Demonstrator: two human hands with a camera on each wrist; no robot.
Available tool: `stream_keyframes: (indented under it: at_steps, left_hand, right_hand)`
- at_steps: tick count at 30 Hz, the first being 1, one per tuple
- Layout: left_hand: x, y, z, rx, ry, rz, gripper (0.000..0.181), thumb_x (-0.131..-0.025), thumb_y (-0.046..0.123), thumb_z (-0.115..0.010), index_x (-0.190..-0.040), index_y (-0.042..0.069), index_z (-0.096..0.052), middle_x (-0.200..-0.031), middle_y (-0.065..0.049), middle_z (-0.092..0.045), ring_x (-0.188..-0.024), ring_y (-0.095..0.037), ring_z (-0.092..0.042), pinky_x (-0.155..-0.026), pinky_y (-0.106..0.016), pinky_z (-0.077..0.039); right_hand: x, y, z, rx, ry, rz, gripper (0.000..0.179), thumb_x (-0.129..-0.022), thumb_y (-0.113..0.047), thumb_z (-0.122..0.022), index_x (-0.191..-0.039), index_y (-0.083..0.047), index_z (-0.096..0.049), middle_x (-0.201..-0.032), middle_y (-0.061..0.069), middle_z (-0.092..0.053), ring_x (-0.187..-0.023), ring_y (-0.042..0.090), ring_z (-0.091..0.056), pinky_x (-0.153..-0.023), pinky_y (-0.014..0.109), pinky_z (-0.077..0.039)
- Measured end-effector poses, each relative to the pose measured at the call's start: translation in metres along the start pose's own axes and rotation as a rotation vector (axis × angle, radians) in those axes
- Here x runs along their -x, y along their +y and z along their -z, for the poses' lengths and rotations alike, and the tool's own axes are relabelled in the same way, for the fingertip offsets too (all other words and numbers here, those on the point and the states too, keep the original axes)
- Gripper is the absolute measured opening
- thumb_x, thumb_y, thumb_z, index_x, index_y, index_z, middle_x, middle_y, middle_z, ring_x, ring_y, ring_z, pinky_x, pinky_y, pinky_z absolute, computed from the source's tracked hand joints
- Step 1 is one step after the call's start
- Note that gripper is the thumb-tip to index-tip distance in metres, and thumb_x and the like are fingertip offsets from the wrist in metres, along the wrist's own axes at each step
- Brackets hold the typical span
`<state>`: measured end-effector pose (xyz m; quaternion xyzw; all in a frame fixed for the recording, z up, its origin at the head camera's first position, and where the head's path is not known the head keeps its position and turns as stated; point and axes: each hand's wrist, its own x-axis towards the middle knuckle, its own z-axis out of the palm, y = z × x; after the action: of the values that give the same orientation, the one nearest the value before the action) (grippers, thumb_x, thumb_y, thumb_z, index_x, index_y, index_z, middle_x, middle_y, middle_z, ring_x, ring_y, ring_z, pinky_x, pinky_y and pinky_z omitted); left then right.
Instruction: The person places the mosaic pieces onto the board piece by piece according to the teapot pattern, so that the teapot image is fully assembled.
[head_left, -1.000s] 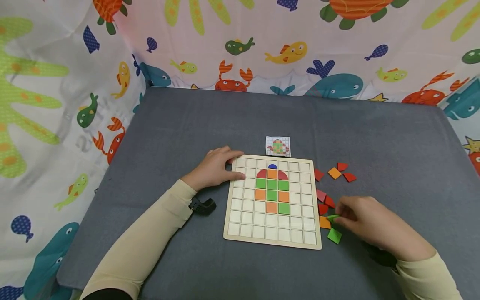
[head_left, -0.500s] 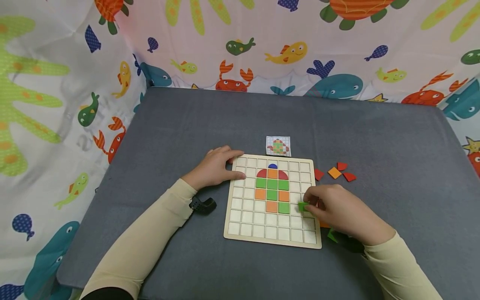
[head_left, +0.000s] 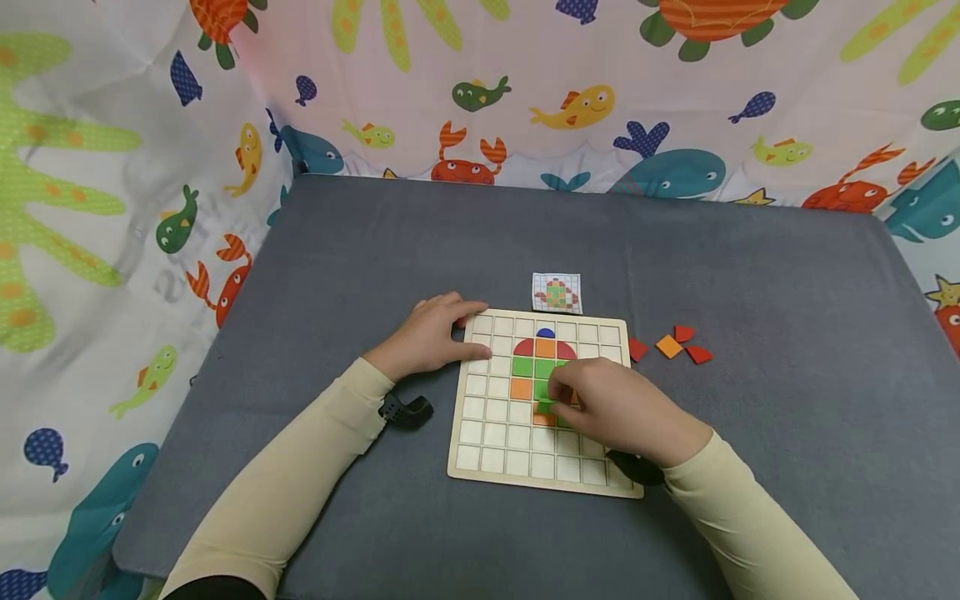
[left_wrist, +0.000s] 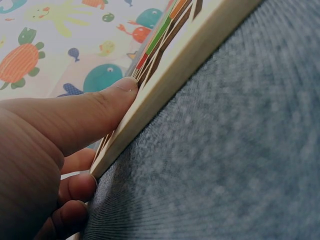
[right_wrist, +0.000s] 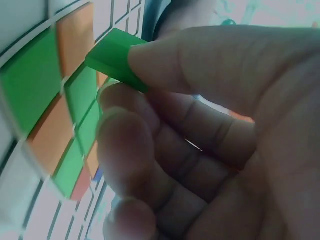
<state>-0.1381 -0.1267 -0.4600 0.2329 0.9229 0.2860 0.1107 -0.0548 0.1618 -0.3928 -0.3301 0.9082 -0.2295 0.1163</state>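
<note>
A wooden grid board (head_left: 495,461) lies on the grey table, with blue, red, orange and green pieces set in its cells. My left hand (head_left: 431,335) holds its upper left corner; in the left wrist view the thumb (left_wrist: 112,97) presses on the rim and bent fingers touch the edge. Over the lower middle of the pattern, my right hand (head_left: 622,408) pinches a green square tile (right_wrist: 112,57) between thumb and fingers. The tile is tilted and apart from the board in the right wrist view. This hand hides some cells and loose pieces.
A small pattern card (head_left: 557,293) lies just beyond the board's far edge. To the right are an orange square (head_left: 668,346) and several red pieces (head_left: 699,355). A fish-print cloth (head_left: 525,125) stands behind and to the left of the table.
My right hand has picked up the green tile from the loose pieces on the right and carried it left over the board. My left hand has stayed at the corner.
</note>
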Motion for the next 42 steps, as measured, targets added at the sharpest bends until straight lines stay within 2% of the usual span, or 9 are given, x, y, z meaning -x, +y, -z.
stream_keyframes:
  at_steps: [12,32,38,42]
  left_hand:
    - [-0.001,0.0,0.0,0.002,0.003,0.0,0.074,-0.089,0.055,-0.081,-0.149,0.018,-0.061,-0.093,0.0,-0.049,-0.081,-0.018,-0.041,-0.084,-0.041,-0.027]
    - [0.0,0.002,0.001,0.001,0.002,-0.006,0.074,-0.089,0.055,-0.082,-0.149,0.018,-0.061,-0.093,0.0,-0.05,-0.081,-0.018,-0.043,-0.085,-0.04,-0.028]
    - [0.0,0.002,0.001,0.011,0.0,0.0,0.074,-0.089,0.054,-0.082,-0.15,0.018,-0.06,-0.093,0.0,-0.05,-0.083,-0.019,-0.043,-0.085,-0.04,-0.028]
    - [0.0,0.002,0.001,0.01,-0.003,-0.001,0.074,-0.089,0.054,-0.082,-0.15,0.017,-0.06,-0.093,0.0,-0.05,-0.083,-0.018,-0.043,-0.085,-0.04,-0.028]
  right_hand:
    - [-0.021,-0.005,-0.017,-0.068,-0.026,0.05,0.013,-0.093,-0.01,-0.077,-0.086,-0.02,-0.072,-0.077,-0.016,-0.061,-0.07,0.003,-0.054,-0.067,0.026,-0.048]
    - [-0.022,-0.002,-0.028,-0.046,-0.008,0.121,0.027,-0.091,-0.006,-0.078,-0.077,-0.022,-0.061,-0.073,-0.014,-0.052,-0.068,0.004,-0.048,-0.066,0.024,-0.044]
    - [-0.022,-0.001,-0.029,-0.024,-0.002,0.111,0.034,-0.094,-0.006,-0.074,-0.071,-0.023,-0.056,-0.068,-0.013,-0.045,-0.065,0.003,-0.043,-0.064,0.023,-0.042]
    - [-0.02,0.002,-0.025,-0.029,-0.011,0.091,0.029,-0.093,-0.005,-0.073,-0.073,-0.023,-0.061,-0.07,-0.014,-0.05,-0.066,0.003,-0.046,-0.065,0.024,-0.044]
